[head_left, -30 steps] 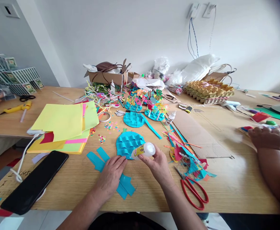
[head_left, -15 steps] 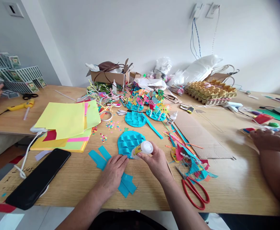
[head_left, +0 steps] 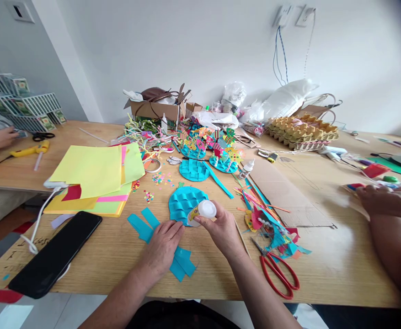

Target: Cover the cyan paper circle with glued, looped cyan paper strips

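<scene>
Blue paper disc (head_left: pixel 183 201), rows of raised flaps, lies on the table (head_left: pixel 221 283) nearer the front edge than the back one. Probably light, backing likely fairly stiff, flaps soft and easy to crush: hold by the rim, keep fingertips off the raised rows. Squeeze bottle (head_left: pixel 203 211), clear with yellow label, looks light and soft-walled, possibly slick if smeared; best held round the body, away from the nozzle end.

Right hand (head_left: pixel 222 228) wraps the bottle, thumb one side, fingers the other, part closed. Bottle is tilted, base up toward the camera, lower end over the disc's front right rim; nozzle contact not clear. Left hand (head_left: pixel 164 249) lies low, fingers together and nearly straight, tips at the disc's front rim; can't tell if it pinches anything. Disc is just beyond both hands, toward the back edge. Blue strips (head_left: pixel 182 264) run under the left hand, toward the front edge; thin, likely crease easily.
</scene>
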A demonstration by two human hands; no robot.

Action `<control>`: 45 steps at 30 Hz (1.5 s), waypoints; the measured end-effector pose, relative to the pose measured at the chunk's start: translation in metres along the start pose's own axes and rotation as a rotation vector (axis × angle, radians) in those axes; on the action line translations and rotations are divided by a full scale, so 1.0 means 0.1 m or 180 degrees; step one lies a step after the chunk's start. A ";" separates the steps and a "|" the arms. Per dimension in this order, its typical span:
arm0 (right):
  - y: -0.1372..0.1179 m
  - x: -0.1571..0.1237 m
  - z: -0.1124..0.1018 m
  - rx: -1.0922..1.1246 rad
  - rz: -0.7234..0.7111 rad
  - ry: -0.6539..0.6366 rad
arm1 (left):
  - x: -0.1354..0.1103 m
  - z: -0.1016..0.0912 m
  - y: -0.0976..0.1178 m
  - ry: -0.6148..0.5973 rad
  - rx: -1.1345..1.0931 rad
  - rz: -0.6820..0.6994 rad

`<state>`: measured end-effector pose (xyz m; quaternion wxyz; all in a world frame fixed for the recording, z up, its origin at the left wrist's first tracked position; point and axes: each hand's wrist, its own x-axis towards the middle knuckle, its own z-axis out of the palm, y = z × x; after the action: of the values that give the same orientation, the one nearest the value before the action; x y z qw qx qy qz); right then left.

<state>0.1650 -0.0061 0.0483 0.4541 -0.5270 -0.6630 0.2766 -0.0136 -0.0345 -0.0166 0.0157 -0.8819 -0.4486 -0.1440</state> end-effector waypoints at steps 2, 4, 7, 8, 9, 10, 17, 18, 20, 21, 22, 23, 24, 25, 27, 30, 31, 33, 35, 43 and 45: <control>0.01 0.00 0.01 0.0001 0.0001 -0.0023 | -0.01 0.01 -0.01 0.0056 -0.0019 0.0015; 0.01 0.01 0.02 -0.0009 -0.0002 -0.0050 | -0.01 0.03 -0.02 0.0112 -0.0047 0.0028; 0.02 0.02 0.04 -0.0055 -0.0030 -0.0057 | -0.01 0.05 -0.02 0.0171 -0.0064 0.0043; 0.01 0.02 0.05 -0.0072 -0.0040 -0.0065 | -0.01 0.05 -0.02 0.0185 -0.0059 0.0044; 0.00 0.03 0.05 -0.0091 -0.0035 -0.0090 | -0.01 0.05 -0.02 0.0195 -0.0049 0.0044; -0.01 0.03 0.04 -0.0115 -0.0014 -0.0134 | -0.01 0.05 -0.02 0.0203 -0.0037 0.0048; -0.13 0.06 0.02 -0.0166 0.0335 -0.0366 | -0.02 0.05 -0.02 0.0258 -0.0017 0.0023; -0.13 0.06 0.02 -0.0117 0.0348 -0.0373 | -0.03 0.05 -0.02 0.0255 -0.0016 0.0026; -0.13 0.07 0.03 -0.0048 0.0333 -0.0387 | -0.02 0.05 -0.02 0.0230 -0.0004 0.0037; -0.12 0.07 0.03 -0.0036 0.0314 -0.0395 | -0.02 0.05 -0.02 0.0227 0.0008 0.0039; -0.12 0.07 0.02 -0.0035 0.0298 -0.0412 | -0.02 0.04 -0.02 0.0227 0.0020 0.0042; -0.12 0.08 0.02 -0.0043 0.0293 -0.0430 | -0.02 0.04 -0.02 0.0220 0.0029 0.0045; -0.12 0.08 0.01 -0.0051 0.0306 -0.0447 | -0.01 0.03 -0.02 0.0213 0.0037 0.0047; -0.13 0.09 -0.01 -0.0048 0.0332 -0.0463 | -0.01 0.03 -0.01 0.0202 0.0044 0.0046; -0.13 0.09 -0.03 -0.0008 0.0408 -0.0485 | -0.01 0.02 -0.01 0.0170 0.0039 0.0045; -0.14 0.09 -0.06 0.0038 0.0476 -0.0505 | -0.02 0.03 -0.01 0.0187 -0.0011 0.0044; -0.15 0.09 -0.06 0.0015 0.0484 -0.0521 | -0.02 0.04 -0.02 0.0200 -0.0028 0.0045; -0.15 0.08 -0.04 -0.0094 0.0483 -0.0535 | -0.02 0.05 -0.02 0.0217 -0.0027 0.0048; -0.15 0.07 -0.03 -0.0213 0.0443 -0.0498 | -0.02 0.06 -0.02 0.0199 0.0001 0.0059; -0.16 0.06 0.00 -0.0551 0.0257 -0.0407 | -0.01 0.05 -0.03 0.0258 0.0066 0.0126; -0.16 0.06 -0.01 -0.0514 0.0257 -0.0433 | -0.01 0.06 -0.03 0.0305 0.0089 0.0136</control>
<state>0.1587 -0.0048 0.0640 0.3527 -0.5681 -0.6906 0.2755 -0.0150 -0.0327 -0.0226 0.0526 -0.8831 -0.4303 -0.1794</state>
